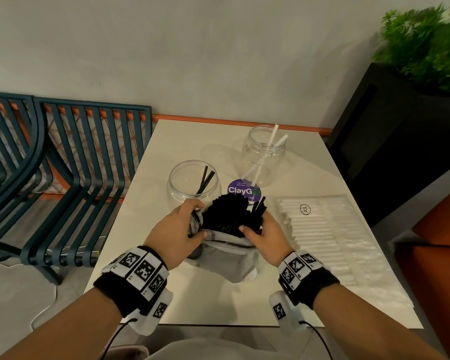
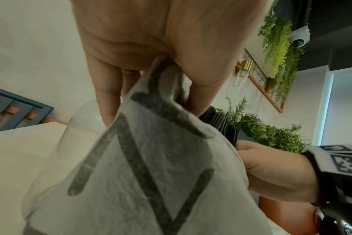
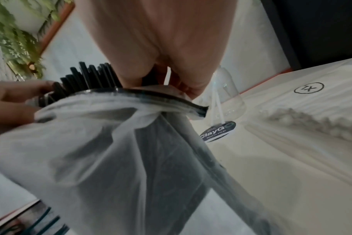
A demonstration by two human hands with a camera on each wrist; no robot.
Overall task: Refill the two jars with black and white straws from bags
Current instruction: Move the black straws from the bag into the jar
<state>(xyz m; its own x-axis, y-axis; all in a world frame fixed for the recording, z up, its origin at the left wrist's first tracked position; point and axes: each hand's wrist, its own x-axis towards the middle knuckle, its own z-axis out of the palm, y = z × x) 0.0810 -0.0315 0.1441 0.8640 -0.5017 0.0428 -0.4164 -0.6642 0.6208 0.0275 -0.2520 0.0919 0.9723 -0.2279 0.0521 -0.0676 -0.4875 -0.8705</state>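
A translucent bag [image 1: 229, 255] of black straws [image 1: 226, 214] stands upright between both hands at the table's middle. My left hand [image 1: 196, 220] grips the bag's left rim, and the left wrist view shows its fingers [image 2: 109, 95] curled over the printed film [image 2: 151, 159]. My right hand [image 1: 253, 223] holds a small bunch of black straws [image 1: 257, 210] at the bag's right rim. Just behind my left hand is a clear round jar [image 1: 194, 183] with a few black straws. Further back right, a taller clear jar [image 1: 264, 154] holds a few white straws.
A flat bag of white straws [image 1: 330, 229] marked XL lies along the table's right side. A purple ClayGo sticker [image 1: 243, 190] is between the jars. Dark slatted chairs [image 1: 63, 178] stand on the left, and a black planter [image 1: 390, 141] stands at the back right.
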